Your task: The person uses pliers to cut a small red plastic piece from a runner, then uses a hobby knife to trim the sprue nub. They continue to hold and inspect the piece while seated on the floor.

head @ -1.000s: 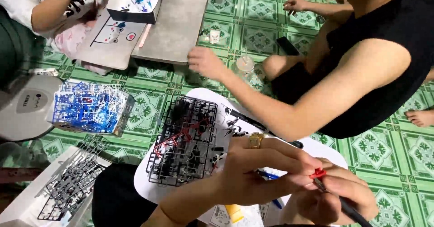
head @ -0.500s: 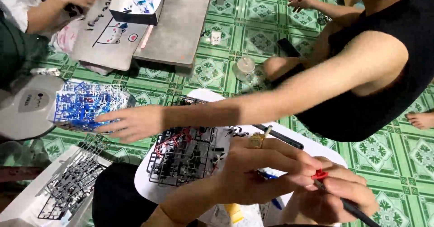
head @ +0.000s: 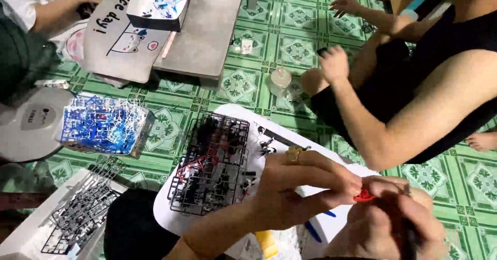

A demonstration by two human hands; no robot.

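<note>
Where green patterned floor tiles (head: 290, 47) fill the view, spread beneath everything and reaching every edge. Seated at right, a co-worker in a black top (head: 445, 78), forearm stretched across, that person's hand (head: 334, 63) loosely curled well apart from the wearer's own hands. Lying on the floor at top centre, a grey board (head: 207, 27), with a small open box (head: 155, 6) resting on its left part. Set at lower middle, a white tray (head: 290, 135) bearing a stack of black part frames (head: 212, 161) with a red piece threaded through. Standing to the left of that tray, a pile of blue and white part frames (head: 103, 125); lower left, more dark frames in a white box (head: 67, 218). At lower right, left hand (head: 295, 192), ringed, fingers narrowed to a pinch on a small red part (head: 364, 196). Just beside it, touching at that part, right hand (head: 393, 224), closed around a dark-handled tool (head: 409, 236), blurred, kind unclear. Red part pinched between both hands, above the tray's right edge.
</note>
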